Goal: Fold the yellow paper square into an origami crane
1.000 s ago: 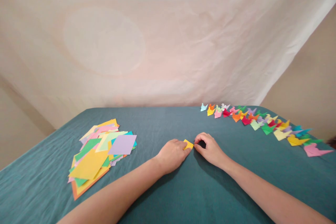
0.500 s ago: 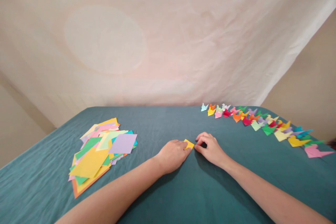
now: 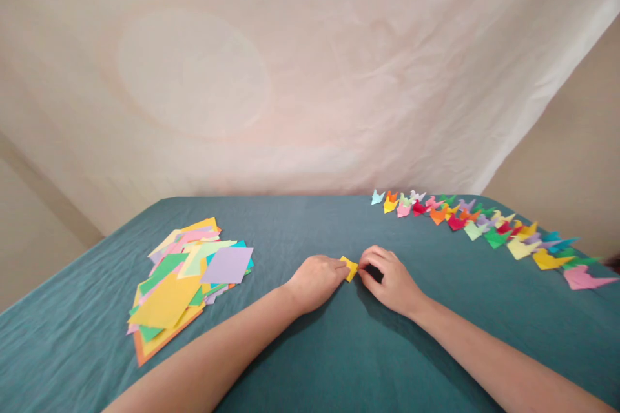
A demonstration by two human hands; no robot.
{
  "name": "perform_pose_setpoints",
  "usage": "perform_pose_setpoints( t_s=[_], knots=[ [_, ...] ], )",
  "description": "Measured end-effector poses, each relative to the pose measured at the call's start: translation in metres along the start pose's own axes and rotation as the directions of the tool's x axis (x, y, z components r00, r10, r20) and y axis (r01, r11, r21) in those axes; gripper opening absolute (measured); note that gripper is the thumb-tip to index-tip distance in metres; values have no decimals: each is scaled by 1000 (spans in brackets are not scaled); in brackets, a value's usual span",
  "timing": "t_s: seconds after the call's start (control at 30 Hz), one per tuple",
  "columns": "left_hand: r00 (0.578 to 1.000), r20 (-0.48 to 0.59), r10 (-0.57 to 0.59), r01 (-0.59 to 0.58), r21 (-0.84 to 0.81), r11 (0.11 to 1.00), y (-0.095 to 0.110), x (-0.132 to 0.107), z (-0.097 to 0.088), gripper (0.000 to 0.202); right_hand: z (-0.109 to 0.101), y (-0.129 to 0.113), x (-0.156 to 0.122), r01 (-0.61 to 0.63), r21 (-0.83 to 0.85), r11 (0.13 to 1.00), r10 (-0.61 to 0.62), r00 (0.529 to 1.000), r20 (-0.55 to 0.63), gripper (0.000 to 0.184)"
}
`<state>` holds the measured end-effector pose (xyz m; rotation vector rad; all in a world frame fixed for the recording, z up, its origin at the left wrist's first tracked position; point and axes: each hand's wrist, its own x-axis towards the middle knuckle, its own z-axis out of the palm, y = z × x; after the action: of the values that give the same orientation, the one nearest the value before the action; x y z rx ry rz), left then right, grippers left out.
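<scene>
A small folded piece of yellow origami paper [image 3: 351, 270] lies on the cloth in front of me, between my two hands. The fingers of my left hand [image 3: 320, 281] cover its left side and hold it down. At its right corner, the thumb and forefinger of my right hand [image 3: 390, 277] are curled into a pinch on the paper's edge. The rest of that hand's fingers are bent behind. Part of the paper is hidden under my left fingertips.
A loose pile of coloured paper sheets [image 3: 165, 300] spreads over the left of the table, a lilac sheet [image 3: 227, 265] on top. Rows of folded paper cranes [image 3: 495, 239] run along the right side. Dark green cloth [image 3: 310, 361] covers the table; a pale sheet [image 3: 310, 77] hangs behind.
My left fingers have drawn back slightly, so more of the yellow paper's lower part shows. My right thumb and forefinger have come in closer to its right corner.
</scene>
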<state>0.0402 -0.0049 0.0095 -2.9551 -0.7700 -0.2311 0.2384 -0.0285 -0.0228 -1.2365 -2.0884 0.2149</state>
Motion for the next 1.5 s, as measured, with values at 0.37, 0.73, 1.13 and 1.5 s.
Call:
perform_pose_setpoints(
  t_s=[0.37, 0.73, 1.13, 1.5],
  knots=[
    [1000, 5, 12, -12, -20, 1000, -6, -1, 2, 12, -19, 7, 0, 474, -291, 831, -433, 880, 197, 21],
    [1000, -5, 24, -24, -15, 1000, -6, -1, 2, 13, -18, 12, 2, 497, -242, 833, -462, 866, 190, 22],
    [1000, -3, 15, -15, -7, 1000, -6, -1, 3, 13, -18, 10, 3, 511, -253, 821, -473, 858, 199, 22],
    [999, -35, -38, 32, -144, 989, -11, -2, 3, 21, -17, 9, 4, 482, -281, 830, -421, 871, 253, 21]
  ],
)
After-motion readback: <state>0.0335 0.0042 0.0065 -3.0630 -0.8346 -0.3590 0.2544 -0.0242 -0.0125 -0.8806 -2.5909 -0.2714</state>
